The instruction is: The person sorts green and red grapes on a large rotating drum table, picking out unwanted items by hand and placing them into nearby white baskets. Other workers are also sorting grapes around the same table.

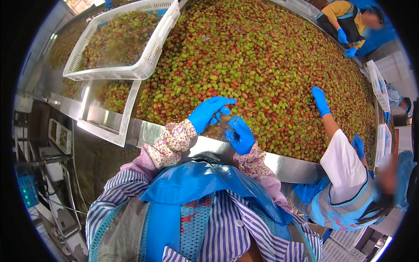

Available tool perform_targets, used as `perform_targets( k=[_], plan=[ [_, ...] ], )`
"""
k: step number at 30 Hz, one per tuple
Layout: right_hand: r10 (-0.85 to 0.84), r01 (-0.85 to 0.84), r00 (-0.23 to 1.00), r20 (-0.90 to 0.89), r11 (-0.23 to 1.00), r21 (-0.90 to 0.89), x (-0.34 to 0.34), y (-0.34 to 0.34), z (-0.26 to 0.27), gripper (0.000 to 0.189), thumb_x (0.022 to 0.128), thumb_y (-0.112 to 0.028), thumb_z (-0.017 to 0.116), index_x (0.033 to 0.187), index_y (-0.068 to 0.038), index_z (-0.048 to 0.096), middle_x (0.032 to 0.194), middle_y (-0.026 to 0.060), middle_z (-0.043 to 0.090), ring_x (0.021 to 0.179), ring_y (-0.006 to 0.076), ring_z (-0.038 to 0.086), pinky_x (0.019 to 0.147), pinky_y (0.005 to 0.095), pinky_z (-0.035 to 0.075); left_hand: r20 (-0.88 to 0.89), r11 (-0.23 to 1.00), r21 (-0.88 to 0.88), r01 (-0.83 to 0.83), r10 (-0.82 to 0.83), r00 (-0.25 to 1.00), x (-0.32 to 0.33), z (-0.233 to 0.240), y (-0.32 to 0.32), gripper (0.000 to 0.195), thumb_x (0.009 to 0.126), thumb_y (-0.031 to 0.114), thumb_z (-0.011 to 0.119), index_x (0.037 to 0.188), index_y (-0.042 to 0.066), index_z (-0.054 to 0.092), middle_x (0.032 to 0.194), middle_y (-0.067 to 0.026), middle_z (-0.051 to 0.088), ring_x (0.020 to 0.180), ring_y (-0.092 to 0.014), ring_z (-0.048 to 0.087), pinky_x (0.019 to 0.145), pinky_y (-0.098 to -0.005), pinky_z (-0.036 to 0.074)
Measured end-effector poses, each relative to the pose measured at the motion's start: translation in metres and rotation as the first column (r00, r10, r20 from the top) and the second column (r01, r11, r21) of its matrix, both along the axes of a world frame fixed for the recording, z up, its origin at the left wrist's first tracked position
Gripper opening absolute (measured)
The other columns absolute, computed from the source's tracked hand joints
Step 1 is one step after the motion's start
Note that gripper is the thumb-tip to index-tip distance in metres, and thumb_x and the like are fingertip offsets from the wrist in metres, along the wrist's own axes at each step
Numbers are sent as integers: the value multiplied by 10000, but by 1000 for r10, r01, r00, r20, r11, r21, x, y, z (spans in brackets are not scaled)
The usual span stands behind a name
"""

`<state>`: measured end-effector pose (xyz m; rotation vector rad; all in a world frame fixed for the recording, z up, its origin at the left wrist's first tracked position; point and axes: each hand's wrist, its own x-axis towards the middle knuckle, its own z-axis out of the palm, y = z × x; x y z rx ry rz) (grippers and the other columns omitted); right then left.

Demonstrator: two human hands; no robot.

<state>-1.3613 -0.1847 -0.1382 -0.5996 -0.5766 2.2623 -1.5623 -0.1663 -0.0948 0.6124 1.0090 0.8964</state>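
A wide metal trough [294,167] full of loose green and red grapes [255,65] lies before me. Both my hands wear blue gloves and are close together above its near edge. My left hand [209,113] is stretched over the grapes, its index finger pointing right and the other fingers bent; whether it holds anything is unclear. My right hand [240,135] is curled just to the right and lower, its fingertips near a few dark, blurred grapes [224,121] between the hands. I cannot tell which hand these touch.
A white plastic crate [111,73] of grapes stands on a metal frame [126,131] at the upper left. To my right a co-worker's gloved hand [320,100] reaches over the grapes. More co-workers are at the far side and far right, by white crates [378,85].
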Motion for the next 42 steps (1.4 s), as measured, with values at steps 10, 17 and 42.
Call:
perform_targets(
  k=[10,17,42],
  plan=[
    [-22,23,998,60,1000,-15,-7,0,-1,287,1056,-231,583,1290,-66,560,897,2,587,675,89,534,608,228,457,-72,992,-21,122,-123,990,6,-21,-11,301,1025,356,642,1212,120,656,1082,3,711,860,-89,625,643,-234,478],
    [-107,103,994,35,990,99,-8,-10,-5,104,1046,-189,590,1047,-95,544,852,6,489,714,117,487,628,293,440,-836,781,549,297,508,207,-27,-28,-2,387,960,307,721,1227,29,689,1259,-180,697,1107,-241,671,916,-387,546],
    [-113,116,992,-56,991,62,-10,-29,-30,292,1010,-215,652,1249,-116,517,950,84,604,585,127,465,498,254,358,-890,513,206,834,452,-58,-32,-134,37,199,769,70,702,957,133,720,930,-126,639,888,-345,667,663,-498,502]
  ],
)
